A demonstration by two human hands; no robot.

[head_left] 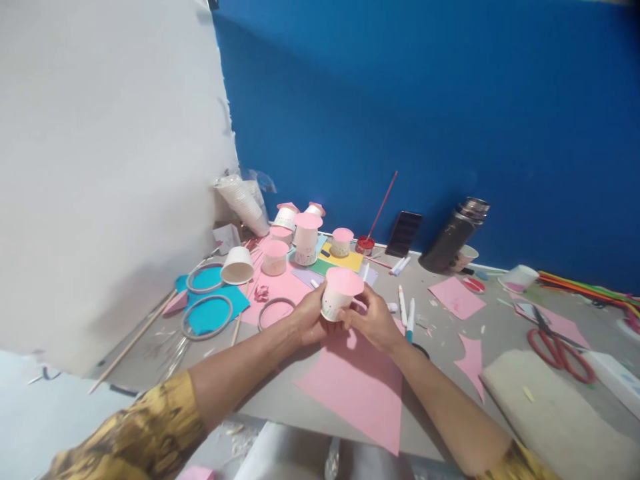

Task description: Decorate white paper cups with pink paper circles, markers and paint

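Note:
Between both hands, just above the table, is a white paper cup [331, 303] with a drawn pattern low on its side. A round pink paper disc [346, 281] sits across its top. My left hand [310, 319] wraps the cup from the left, and my right hand [373, 317] grips it from the right with thumb and fingers. Under the hands lies a pink paper sheet [360, 393] with a cut edge. Behind stand several similar cups with pink tops, among them a tall one [306, 243] and a short one [342, 243].
At left are a white cup [237, 265], grey hoops [207, 318], blue paper [240, 304] and a wooden stick [135, 340]. Markers [411, 317], a phone [404, 233], a dark flask [453, 237] and red-handled scissors [560, 353] lie or stand to the right. A blue wall [425, 113] closes the back.

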